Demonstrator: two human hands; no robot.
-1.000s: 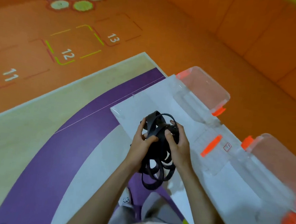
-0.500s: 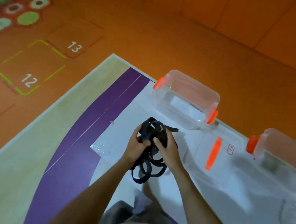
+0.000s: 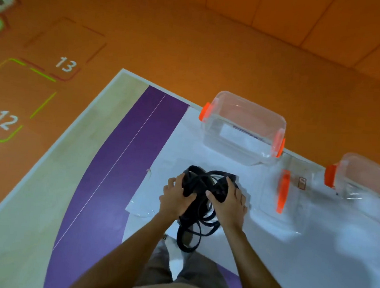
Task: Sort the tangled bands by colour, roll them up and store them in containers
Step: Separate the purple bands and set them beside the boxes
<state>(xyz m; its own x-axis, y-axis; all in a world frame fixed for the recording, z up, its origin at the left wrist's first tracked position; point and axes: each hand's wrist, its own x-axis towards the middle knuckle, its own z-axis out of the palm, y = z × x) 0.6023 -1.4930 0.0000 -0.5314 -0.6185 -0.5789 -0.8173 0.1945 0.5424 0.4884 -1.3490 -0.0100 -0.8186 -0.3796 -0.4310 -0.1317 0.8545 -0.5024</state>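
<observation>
**Inspector:** Finding one. Your left hand (image 3: 175, 197) and right hand (image 3: 229, 203) both clench the tangle of black bands (image 3: 204, 180), thumbs pressed over its top. Neither grip is released. As far as I can judge, the tangle is held above the white sheet (image 3: 312, 260), not resting on it.

**Operator:** Which way does it lie?

**Inspector:** Its long axis runs from your knuckles back toward your body. The tight knot sits between your hands and the loose loops hang below your wrists. Only black shows in the bundle.

**Operator:** And the containers?

**Inspector:** The nearer clear container (image 3: 244, 126), with orange latches at each end, stands ahead of the grip and a little to your right, apart from the bands. A second clear container (image 3: 364, 183) stands farther right and is blurred. A clear lid (image 3: 282, 194) with an orange latch lies flat between them, just beside your right hand.

**Operator:** Which hand leads?

**Inspector:** Your right hand is nearer to both containers and the lid. In my judgement rolling comes first. The trailing loops point away from the containers, so gather them toward the knot before carrying anything forward and right. One risk: a hanging loop could snag a container rim. I cannot tell for certain whether the nearer container's mouth is open.
</observation>
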